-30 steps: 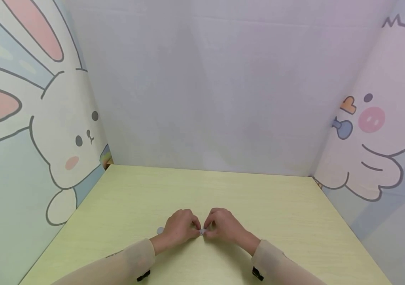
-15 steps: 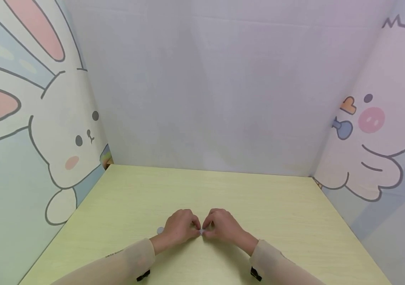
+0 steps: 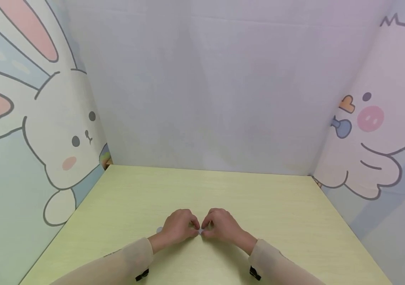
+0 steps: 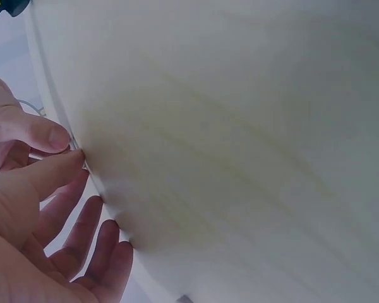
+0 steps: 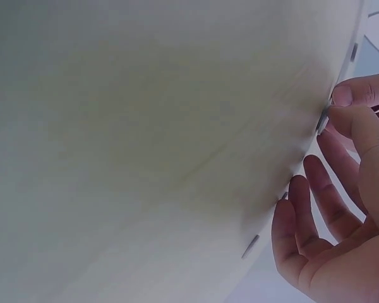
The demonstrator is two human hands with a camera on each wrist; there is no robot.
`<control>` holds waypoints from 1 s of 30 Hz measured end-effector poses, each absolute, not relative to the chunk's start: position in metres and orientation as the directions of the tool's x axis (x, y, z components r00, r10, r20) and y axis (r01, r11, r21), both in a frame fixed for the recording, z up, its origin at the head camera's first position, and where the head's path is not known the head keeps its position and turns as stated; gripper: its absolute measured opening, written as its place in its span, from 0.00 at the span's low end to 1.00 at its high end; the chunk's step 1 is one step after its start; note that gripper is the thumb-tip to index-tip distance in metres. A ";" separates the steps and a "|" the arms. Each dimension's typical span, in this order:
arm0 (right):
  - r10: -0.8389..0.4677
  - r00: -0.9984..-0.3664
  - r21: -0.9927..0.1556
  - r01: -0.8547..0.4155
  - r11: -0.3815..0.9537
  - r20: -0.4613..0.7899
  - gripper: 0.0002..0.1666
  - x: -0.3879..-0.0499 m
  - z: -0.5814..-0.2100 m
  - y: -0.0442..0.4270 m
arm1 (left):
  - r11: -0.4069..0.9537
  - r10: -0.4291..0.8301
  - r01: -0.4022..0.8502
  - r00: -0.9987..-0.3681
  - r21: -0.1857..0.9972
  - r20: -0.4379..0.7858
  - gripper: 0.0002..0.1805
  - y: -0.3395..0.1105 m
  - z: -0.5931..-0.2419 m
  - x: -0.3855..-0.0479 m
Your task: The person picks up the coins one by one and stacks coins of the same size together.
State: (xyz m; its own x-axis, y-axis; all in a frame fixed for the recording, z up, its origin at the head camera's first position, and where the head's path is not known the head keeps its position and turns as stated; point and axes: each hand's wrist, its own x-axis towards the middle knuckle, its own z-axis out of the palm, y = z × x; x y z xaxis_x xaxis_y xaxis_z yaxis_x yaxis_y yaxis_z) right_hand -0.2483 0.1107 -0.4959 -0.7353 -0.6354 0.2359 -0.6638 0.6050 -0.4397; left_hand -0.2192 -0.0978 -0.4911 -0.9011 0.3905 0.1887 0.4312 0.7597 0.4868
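In the head view, my left hand (image 3: 178, 225) and right hand (image 3: 222, 225) meet near the front middle of the table. A small light-grey flat piece (image 3: 200, 231) lies between the fingertips, pinched by thumb and forefinger from both sides. Most of it is covered, so its kind cannot be told. At the right fingertips, the right wrist view shows a thin grey piece (image 5: 323, 120) edge-on. Just left of my left wrist, a round grey disc (image 3: 159, 229) lies partly hidden on the table.
The pale yellow-green table (image 3: 209, 190) is enclosed by a plain back cloth (image 3: 202, 91) and side cloths printed with cartoon animals. More thin flat grey pieces lie on the tabletop, such as a grey strip (image 5: 251, 246) in the right wrist view.
My right hand has shifted slightly left, narrowing the gap between the two hands' fingertips. The left hand keeps nearly the same place and both pinches stay as they were.
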 end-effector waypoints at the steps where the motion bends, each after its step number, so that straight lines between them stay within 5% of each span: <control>1: -0.635 -0.735 -0.440 -0.664 0.605 0.236 0.05 -0.249 -0.496 0.110 | 0.759 0.390 0.431 -0.901 0.488 0.189 0.05 -0.098 -0.491 -0.219; 30: -0.624 -0.755 -0.498 -0.628 0.599 0.201 0.05 -0.251 -0.501 0.118 | 0.743 0.377 0.419 -0.906 0.522 0.191 0.05 -0.098 -0.490 -0.216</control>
State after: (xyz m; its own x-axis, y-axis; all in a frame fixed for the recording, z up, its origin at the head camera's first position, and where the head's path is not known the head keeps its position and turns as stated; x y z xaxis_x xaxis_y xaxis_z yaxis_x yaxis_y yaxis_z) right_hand -0.2509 0.1178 -0.5009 -0.7550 -0.6242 0.2010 -0.6275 0.5987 -0.4978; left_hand -0.2159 -0.0980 -0.4904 -0.9063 0.3772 0.1907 0.4190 0.7431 0.5217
